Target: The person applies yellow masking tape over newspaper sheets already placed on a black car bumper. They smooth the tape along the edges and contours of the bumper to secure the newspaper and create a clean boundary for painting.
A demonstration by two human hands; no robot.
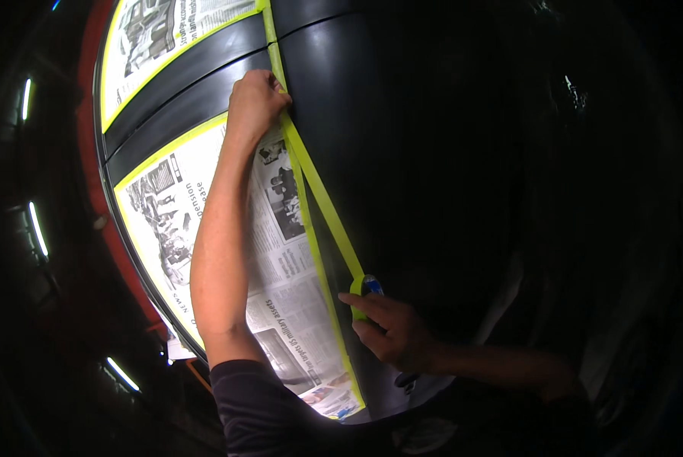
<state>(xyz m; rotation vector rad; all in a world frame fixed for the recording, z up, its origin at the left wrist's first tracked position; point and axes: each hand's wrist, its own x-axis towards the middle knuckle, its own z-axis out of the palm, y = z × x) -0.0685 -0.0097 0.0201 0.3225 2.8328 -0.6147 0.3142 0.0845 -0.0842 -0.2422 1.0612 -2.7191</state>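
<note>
Right hand (387,329) grips yellow tape roll (358,291), between 5 and 6 o'clock; left hand (259,99) bunched at strip (327,202), 11 o'clock, pinch unclear. Newspaper (284,263) edges appear taped; strip's lower span not yet laid.

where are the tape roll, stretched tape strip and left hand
Tape roll (357,289), head view: its yellow-green outer band
Stretched tape strip (322,193), head view: middle of its length
Left hand (256,100), head view: back of the hand

a black vehicle body (341,53) carries one large newspaper cover (284,259), whose visible edges have a yellow border (321,266) of tape. above the large newspaper cover lies a second newspaper cover (159,38), and above its upper right corner, a yellow strip (274,53).
</note>
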